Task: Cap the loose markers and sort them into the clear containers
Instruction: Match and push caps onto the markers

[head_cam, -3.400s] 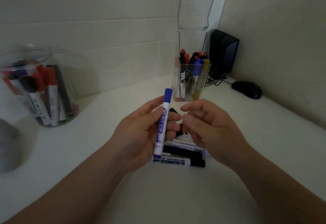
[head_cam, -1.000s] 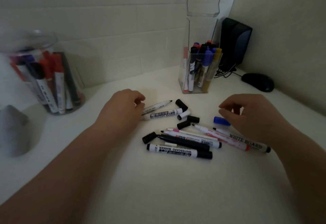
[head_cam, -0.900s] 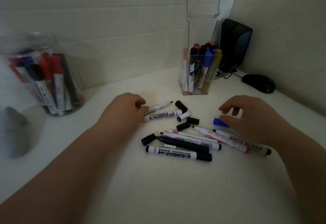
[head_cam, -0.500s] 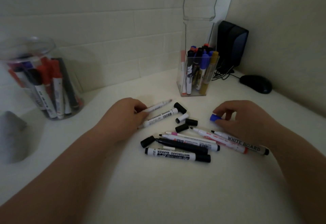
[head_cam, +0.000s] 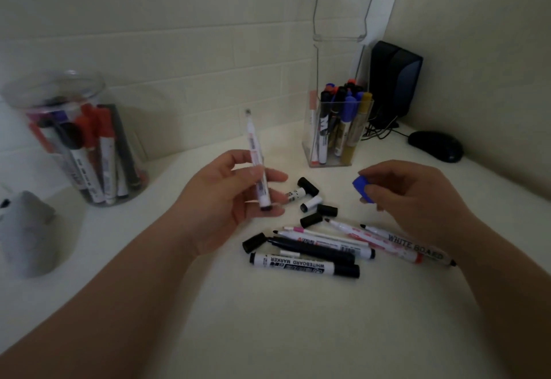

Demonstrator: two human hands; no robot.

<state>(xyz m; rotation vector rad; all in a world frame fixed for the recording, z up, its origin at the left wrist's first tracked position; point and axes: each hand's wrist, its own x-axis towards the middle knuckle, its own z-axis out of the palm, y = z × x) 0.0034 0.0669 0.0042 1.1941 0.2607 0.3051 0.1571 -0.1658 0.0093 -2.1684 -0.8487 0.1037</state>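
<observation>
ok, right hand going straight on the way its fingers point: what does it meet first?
Likely the left hand, which holds the marker upright; the right hand, pinching the blue cap, points at it. Depth unclear.

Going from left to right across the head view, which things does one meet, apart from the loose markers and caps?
Grey object, round clear jar, left hand holding an uncapped marker, square clear container, black speaker, black mouse. The right hand, pinching a blue cap, overlaps several.

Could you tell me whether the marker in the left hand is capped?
No, the marker in the left hand points its bare tip upward.
</observation>
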